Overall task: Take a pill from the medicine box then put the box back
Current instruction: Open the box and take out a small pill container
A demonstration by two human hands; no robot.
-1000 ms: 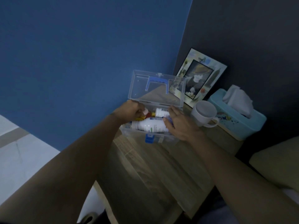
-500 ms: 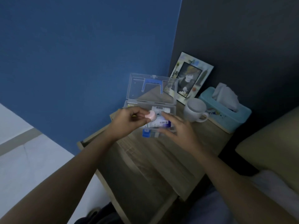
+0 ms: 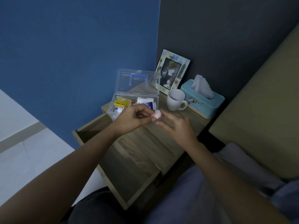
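Note:
A clear plastic medicine box (image 3: 154, 101) stands on the wooden bedside table (image 3: 145, 143), its lid up with a blue handle. White bottles and a yellow packet lie inside. In front of the box, my left hand (image 3: 131, 119) pinches a small pale pink container (image 3: 157, 114) between its fingertips. My right hand (image 3: 176, 126) hovers beside it with fingers spread, the fingertips close to the pink container; whether they touch it is unclear.
A white mug (image 3: 176, 99) stands right of the box, then a light blue tissue box (image 3: 203, 98). A picture frame (image 3: 172, 71) leans on the dark wall. An open drawer (image 3: 90, 131) juts out below. A bed (image 3: 267, 118) lies on the right.
My left hand lifted the pink container out of the box and carried it right, in front of the box. My right hand came off the box and moved near the container.

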